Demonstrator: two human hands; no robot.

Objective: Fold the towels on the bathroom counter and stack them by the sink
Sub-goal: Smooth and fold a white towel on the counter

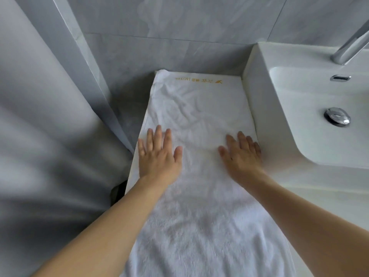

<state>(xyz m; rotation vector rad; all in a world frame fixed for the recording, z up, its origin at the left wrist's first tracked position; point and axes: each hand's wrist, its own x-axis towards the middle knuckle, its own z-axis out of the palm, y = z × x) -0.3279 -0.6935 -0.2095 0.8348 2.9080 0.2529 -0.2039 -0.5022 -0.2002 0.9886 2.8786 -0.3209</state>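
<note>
White towel (199,116) spread flat on tabletop (311,188) left of sink (311,100); left hand (158,154) and right hand (242,154) press it, fingers straight, gripping nothing.

One view alone is given, taken from head height and aimed forward and steeply down. The counter (319,196) is seen from close above, its length running away toward the tiled wall (179,27), with the sink (299,92) cut off at the right edge.

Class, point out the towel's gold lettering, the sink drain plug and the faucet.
gold lettering (198,80), head view: middle of the embroidered line.
drain plug (337,116), head view: chrome cap.
faucet (351,47), head view: chrome body.
</note>
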